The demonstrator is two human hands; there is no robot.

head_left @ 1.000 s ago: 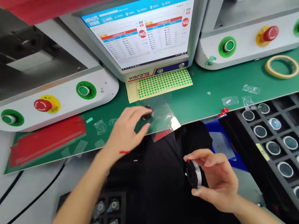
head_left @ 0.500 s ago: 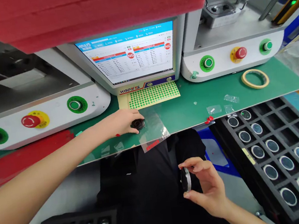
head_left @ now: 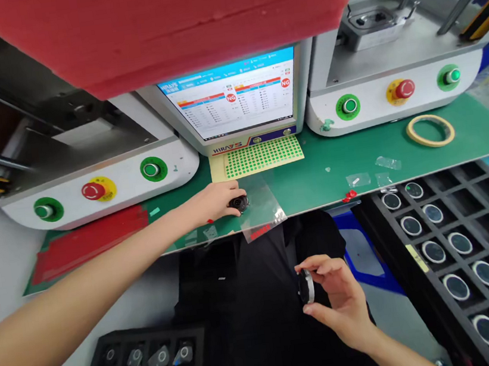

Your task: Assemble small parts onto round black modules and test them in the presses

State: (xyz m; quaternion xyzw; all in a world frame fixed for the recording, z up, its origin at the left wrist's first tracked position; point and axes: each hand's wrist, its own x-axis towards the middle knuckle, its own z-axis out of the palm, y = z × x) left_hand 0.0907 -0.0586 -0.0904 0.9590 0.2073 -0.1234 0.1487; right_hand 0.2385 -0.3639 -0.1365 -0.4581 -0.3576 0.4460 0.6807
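My left hand [head_left: 218, 203] reaches to the green bench top, its fingers closed round the edge of a small black round part [head_left: 239, 203]. This part rests at the left side of a clear plastic bag [head_left: 265, 201] with red print, which hangs over the bench's front edge. Above my lap, my right hand [head_left: 341, 302] grips a round disc-shaped device [head_left: 306, 286] between thumb and fingertips. The device stands on edge, its dark side facing left and its silver rim facing right.
Right, a black foam tray [head_left: 458, 266] carries several round silver-rimmed devices. Lower left, another foam tray [head_left: 103, 360] holds bagged parts. A monitor [head_left: 234, 103] stands between two button-fronted machines. Green dot stickers [head_left: 263, 156], a tape roll [head_left: 430, 131] and a red sheet [head_left: 92, 242] lie on the bench.
The camera view has swung slightly left, so the bench and trays sit further right in the picture. Both hands keep their holds; the right-hand device appears turned a little.
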